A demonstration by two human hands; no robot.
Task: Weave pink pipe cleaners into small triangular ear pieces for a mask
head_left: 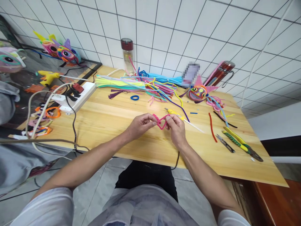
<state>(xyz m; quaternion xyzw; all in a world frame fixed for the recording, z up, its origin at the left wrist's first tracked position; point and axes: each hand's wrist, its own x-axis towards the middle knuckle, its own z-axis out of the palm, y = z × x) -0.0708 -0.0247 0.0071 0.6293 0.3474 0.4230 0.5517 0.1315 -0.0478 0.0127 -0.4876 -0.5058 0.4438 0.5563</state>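
My left hand (140,125) and my right hand (176,128) meet above the middle of the wooden table (113,119). Both pinch one pink pipe cleaner (161,121), bent into an angular loop between them. The left fingers grip its left end, the right fingers its right end. A heap of pipe cleaners (141,84) in yellow, green, blue and pink lies behind the hands. A yellow-handled tool (178,116) rests just past my right hand.
A finished pipe-cleaner mask (198,92) and loose red, black and blue pieces lie at right, beside pliers (242,145) and a small cutter (225,143). A power strip (77,97), cables and a yellow glue gun (48,77) sit at left. A bottle (127,56) stands by the tiled wall.
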